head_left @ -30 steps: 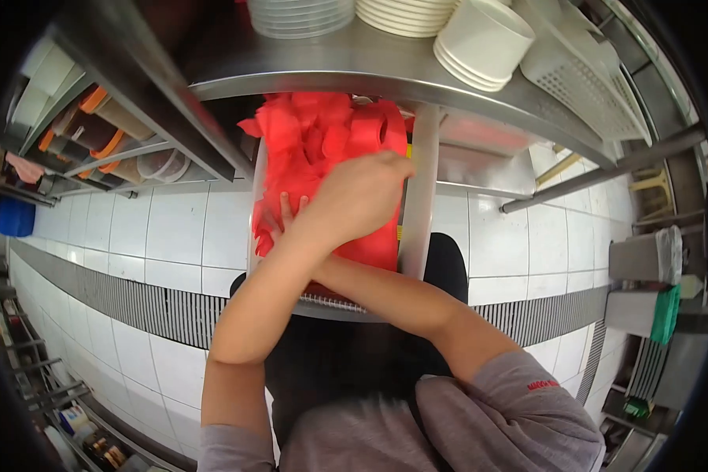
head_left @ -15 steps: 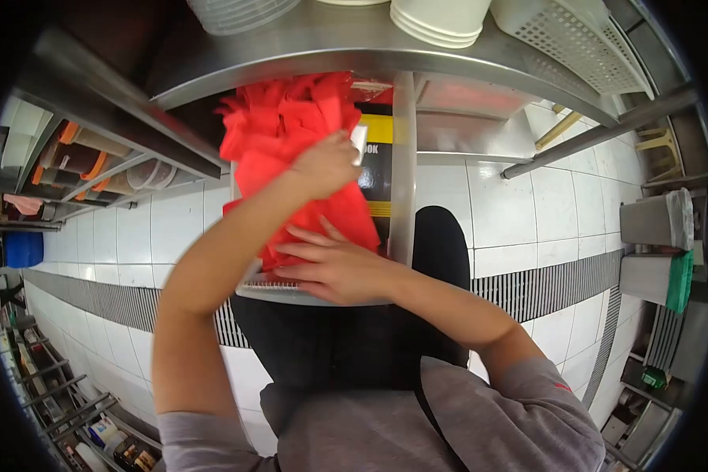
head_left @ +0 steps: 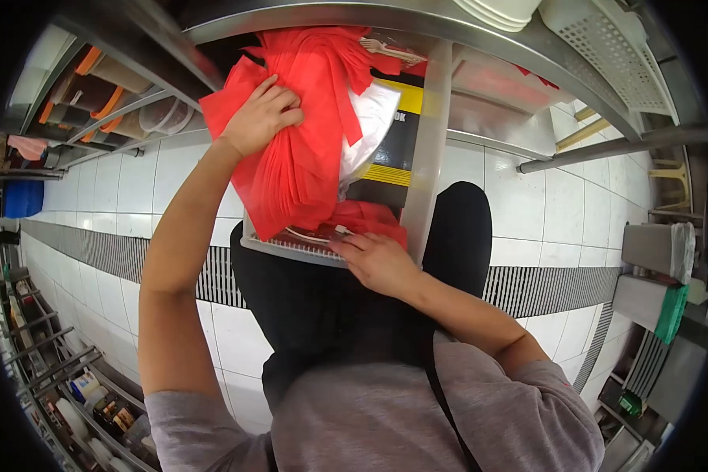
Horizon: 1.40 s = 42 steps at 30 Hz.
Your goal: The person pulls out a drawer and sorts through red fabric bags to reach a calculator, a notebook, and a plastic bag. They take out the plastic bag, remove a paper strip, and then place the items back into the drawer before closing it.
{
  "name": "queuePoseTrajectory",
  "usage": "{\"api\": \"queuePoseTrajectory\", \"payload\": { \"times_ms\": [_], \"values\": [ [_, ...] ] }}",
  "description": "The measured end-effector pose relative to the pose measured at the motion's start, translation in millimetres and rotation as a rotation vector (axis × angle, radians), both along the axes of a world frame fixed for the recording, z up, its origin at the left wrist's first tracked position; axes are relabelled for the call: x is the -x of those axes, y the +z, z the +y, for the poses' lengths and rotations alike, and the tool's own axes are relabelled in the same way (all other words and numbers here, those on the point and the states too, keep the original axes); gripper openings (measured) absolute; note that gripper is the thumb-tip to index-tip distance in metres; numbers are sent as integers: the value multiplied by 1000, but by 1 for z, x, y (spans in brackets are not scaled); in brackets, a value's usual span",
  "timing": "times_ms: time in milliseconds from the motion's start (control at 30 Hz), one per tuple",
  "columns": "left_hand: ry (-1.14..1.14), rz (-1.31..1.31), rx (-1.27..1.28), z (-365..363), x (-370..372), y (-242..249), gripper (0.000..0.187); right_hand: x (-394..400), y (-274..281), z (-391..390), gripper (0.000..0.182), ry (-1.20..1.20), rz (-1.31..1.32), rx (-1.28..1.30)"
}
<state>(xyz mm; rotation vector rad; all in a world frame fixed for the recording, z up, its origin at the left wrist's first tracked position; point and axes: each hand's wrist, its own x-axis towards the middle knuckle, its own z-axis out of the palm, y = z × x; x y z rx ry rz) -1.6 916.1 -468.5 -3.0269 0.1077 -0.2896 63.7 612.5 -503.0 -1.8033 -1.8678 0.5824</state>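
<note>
A thick, layered stack of red fabric bags (head_left: 303, 169) is bunched at the left of the open drawer (head_left: 431, 149), leaning over its left side. My left hand (head_left: 263, 118) is closed on the upper left of the stack, fingers curled over the cloth. At the drawer's front edge, my right hand (head_left: 381, 263) lies with fingers stretched inward, fingertips beside the small end of a white cable (head_left: 311, 234). More red material (head_left: 370, 219) and a spiral-bound notebook (head_left: 295, 248) lie under and beside those fingers. A white plastic packet (head_left: 370, 118) shows right of the stack.
A black and yellow book (head_left: 381, 149) lies along the drawer's right side, with wrapped cutlery (head_left: 393, 51) behind. The steel table edge (head_left: 338, 17) overhangs the drawer's back. A table leg (head_left: 606, 153) is at right; a shelf of orange-lidded containers (head_left: 94, 98) is at left.
The red bags have shifted left and turned, uncovering the white packet and more of the book. My left hand moved left onto them; my right hand slid off them to the drawer front.
</note>
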Motion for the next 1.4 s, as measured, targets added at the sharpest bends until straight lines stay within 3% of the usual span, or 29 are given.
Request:
{"api": "queuePoseTrajectory", "payload": {
  "times_ms": [67,133,267,400,533,600,667,733,800,900,933,1000,1067,1167,1267,1333,1367,1400],
  "values": [
    [27,-24,22,6,3,-6,9,-16,-9,-4,36,91,56,-92],
    [35,-20,28,9,-1,-5,10,-50,3,4,26,-3,78,-157],
    [40,-19,8,18,-9,-10,13,-113,37,45,22,-242,230,-201],
    [86,-148,27,20,-9,-21,16,-169,43,94,27,-415,49,-319],
    [87,25,-29,14,-8,-11,16,-180,27,107,33,-477,18,-304],
    [65,-29,18,14,-7,-13,13,-152,39,94,41,-459,-530,-649],
    [65,-29,26,14,-7,-12,13,-112,46,68,44,-218,43,-398],
    [74,-33,37,15,-7,-13,13,-73,36,52,45,226,115,-20],
    [53,-78,23,15,-7,-17,12,-41,13,38,44,202,-441,-96],
    [49,-92,74,14,-8,-21,11,-28,-42,46,42,96,-590,54],
    [96,-103,70,16,-1,-22,11,-34,-41,56,42,142,-600,38],
    [35,-108,47,15,-7,-26,11,-58,-7,80,34,138,-104,619],
    [60,-159,51,15,-6,-26,10,-93,3,97,28,158,-132,322],
    [78,-141,42,20,-9,-30,10,-119,30,123,26,121,-118,325],
    [66,-162,21,22,-10,-31,10,-134,40,140,30,-69,-60,415],
    [85,-85,4,20,-10,-29,11,-153,29,142,31,-113,-15,182],
    [84,-88,3,21,-11,-28,11,-153,33,143,33,-83,164,234],
    [84,-84,8,21,-11,-28,11,-154,37,139,33,-85,162,234]
  ]
}}
